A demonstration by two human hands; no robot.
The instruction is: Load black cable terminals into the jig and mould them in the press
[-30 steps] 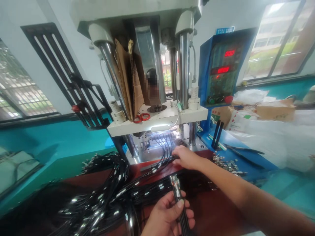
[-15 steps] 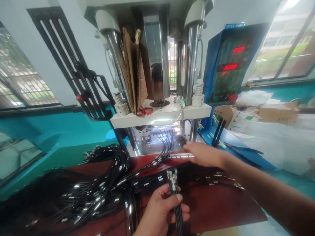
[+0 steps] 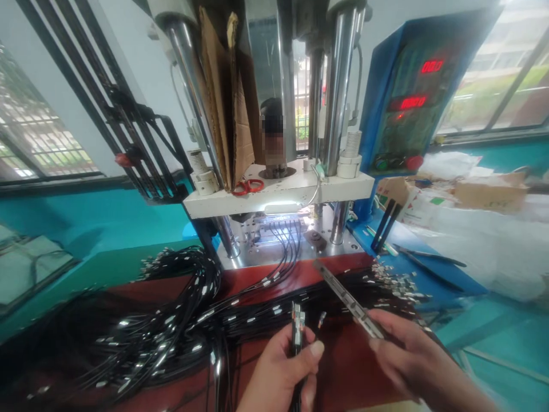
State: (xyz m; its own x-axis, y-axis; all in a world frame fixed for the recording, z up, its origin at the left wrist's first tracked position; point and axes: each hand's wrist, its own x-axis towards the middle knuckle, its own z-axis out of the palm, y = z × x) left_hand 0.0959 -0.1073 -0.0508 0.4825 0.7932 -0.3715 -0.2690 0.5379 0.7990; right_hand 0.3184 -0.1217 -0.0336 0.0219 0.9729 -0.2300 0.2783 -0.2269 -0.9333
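My left hand (image 3: 285, 366) is closed round a small bundle of black cables (image 3: 297, 337), metal connector ends up. One cable end (image 3: 321, 319) leans out to the right, apart from the others. In my right hand (image 3: 412, 349) is a long, slotted metal bar (image 3: 349, 300), gripped at its near end and tilted up to the left. Its far tip hangs over the red tabletop (image 3: 343, 357) in front of the press. Several cables (image 3: 287, 252) run from the lit plate (image 3: 278, 232) inside the press down to the table.
A large heap of black cables (image 3: 171, 343) covers the left of the table, and more cable ends (image 3: 398, 283) lie at the right. The white press plate (image 3: 278, 191) carries red-handled scissors (image 3: 249, 186) and cardboard (image 3: 240, 114). A blue control box (image 3: 412, 109) stands right. Dark tweezers (image 3: 429, 260) lie beneath it.
My right hand has come back from the press edge toward me, with the slotted metal bar now lifted off. In my left hand, one cable end has separated from the bundle.
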